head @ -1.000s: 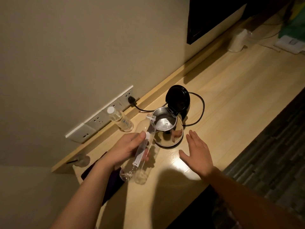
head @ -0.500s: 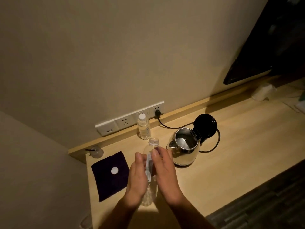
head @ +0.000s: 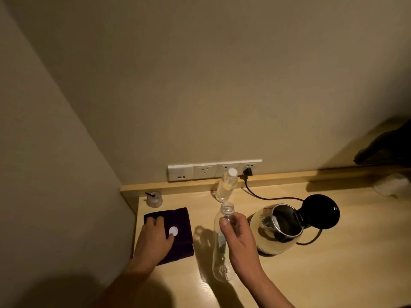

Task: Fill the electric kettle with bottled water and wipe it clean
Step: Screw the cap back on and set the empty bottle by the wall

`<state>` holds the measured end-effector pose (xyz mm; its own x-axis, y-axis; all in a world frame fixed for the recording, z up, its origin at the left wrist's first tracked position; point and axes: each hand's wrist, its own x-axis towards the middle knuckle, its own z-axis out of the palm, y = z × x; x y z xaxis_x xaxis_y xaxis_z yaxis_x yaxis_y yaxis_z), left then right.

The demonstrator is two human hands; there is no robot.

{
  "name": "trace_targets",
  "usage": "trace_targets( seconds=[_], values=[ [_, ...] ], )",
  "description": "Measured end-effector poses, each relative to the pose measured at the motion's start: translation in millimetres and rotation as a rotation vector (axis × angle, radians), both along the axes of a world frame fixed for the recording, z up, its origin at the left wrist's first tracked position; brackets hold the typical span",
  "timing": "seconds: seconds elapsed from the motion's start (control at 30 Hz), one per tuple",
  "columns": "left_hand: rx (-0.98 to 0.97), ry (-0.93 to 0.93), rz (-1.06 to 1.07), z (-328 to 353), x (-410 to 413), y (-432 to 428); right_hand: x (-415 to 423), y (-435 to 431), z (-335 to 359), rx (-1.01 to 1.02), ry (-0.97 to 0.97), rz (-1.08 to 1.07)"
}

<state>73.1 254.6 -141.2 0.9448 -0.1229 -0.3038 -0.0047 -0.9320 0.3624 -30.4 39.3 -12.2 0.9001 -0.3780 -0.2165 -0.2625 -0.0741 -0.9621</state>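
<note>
The steel electric kettle [head: 268,240] stands on the wooden desk [head: 333,270] with its black lid [head: 320,212] flipped open. My right hand [head: 239,238] grips an uncapped clear plastic bottle [head: 219,247], upright, just left of the kettle. It looks nearly empty. My left hand [head: 154,237] rests flat on a dark purple folded cloth [head: 181,217], its thumb touching a white bottle cap [head: 174,230] that lies on the cloth. A second bottle [head: 225,185], capped and holding water, stands by the wall behind.
The kettle's black cord [head: 266,198] runs to a wall socket strip [head: 204,171]. A small jar with a dark stick [head: 154,199] sits in the left corner beside the side wall. A white crumpled item [head: 389,185] lies at the far right.
My left hand has let go of the bottle and moved left onto the cloth by the cap. My right hand now holds the bottle alone. The view has swung left.
</note>
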Motion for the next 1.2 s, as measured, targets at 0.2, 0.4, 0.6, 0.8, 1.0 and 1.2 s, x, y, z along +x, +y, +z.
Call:
trace_targets(
  seconds=[0.2,0.4,0.6,0.8,1.0,1.2],
  values=[
    [-0.04,0.072,-0.122,-25,13,-3,-1,5,-7,-0.037,0.056,0.043],
    [-0.136,0.036,-0.206,-35,13,-6,0,7,-7,-0.062,0.088,0.044],
    [-0.399,0.027,-0.038,8,15,-19,2,6,-7,-0.085,0.116,0.107],
    [-0.623,0.028,-0.133,82,5,-37,6,5,-1,-0.155,0.111,0.205],
    [-0.629,0.139,-0.381,143,18,-35,12,-4,2,-0.353,0.145,0.318],
    [-0.674,0.283,-0.399,169,26,-36,15,-10,6,-0.429,0.126,0.371]
  ],
)
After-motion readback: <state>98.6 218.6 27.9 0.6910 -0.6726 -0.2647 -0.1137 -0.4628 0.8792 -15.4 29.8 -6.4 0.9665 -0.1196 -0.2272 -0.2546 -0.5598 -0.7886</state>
